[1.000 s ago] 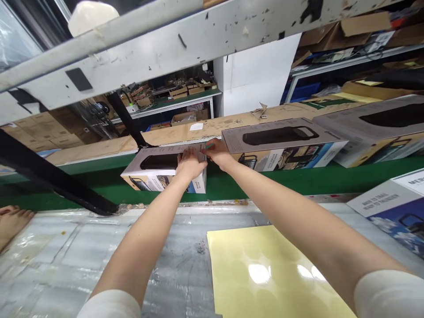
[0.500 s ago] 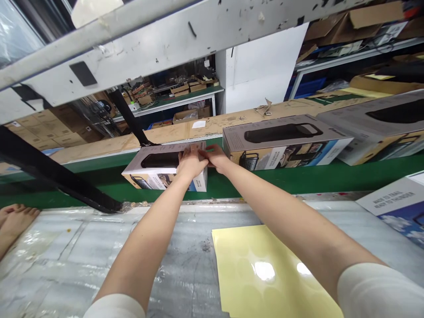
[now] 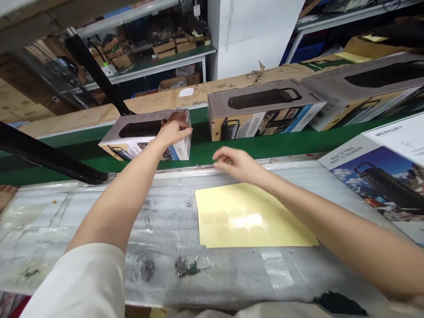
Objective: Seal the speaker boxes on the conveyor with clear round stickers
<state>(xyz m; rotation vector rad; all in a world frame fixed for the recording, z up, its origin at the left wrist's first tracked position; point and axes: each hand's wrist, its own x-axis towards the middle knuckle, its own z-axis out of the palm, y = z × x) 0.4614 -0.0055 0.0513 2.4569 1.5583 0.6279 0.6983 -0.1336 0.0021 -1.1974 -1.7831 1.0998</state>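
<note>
Count: I see four printed boxes, one yellow sheet, and my two hands.
Workbench: it is wrapped in clear film. The yellow sheet lies flat in its middle, and a dark scrap lies near the front edge.
Right edge of the workbench: one printed box lies here, picture side facing me.
Right hand: it hovers over the far edge of the workbench, just beyond the sheet's far edge. The fingers are loosely apart and hold nothing.
Green belt: it runs along the far edge of the workbench and carries the other three boxes in a row.
First box: it lies on the left of the belt, the smallest-looking of the three.
Left hand: it is on the first box's right end, fingers over the top. I cannot tell whether it clamps or only presses.
Second box: it lies near the first, with a gap of bare belt between them.
Third box: it lies at the right, partly cut off by the picture's edge.
Contents: all four boxes are shut, so I cannot see inside.
In the way: a black bar slants across the belt's left end.
Beyond: a cardboard strip lines the belt's far edge. Behind it are a shelf with small open cartons and a white pillar.
</note>
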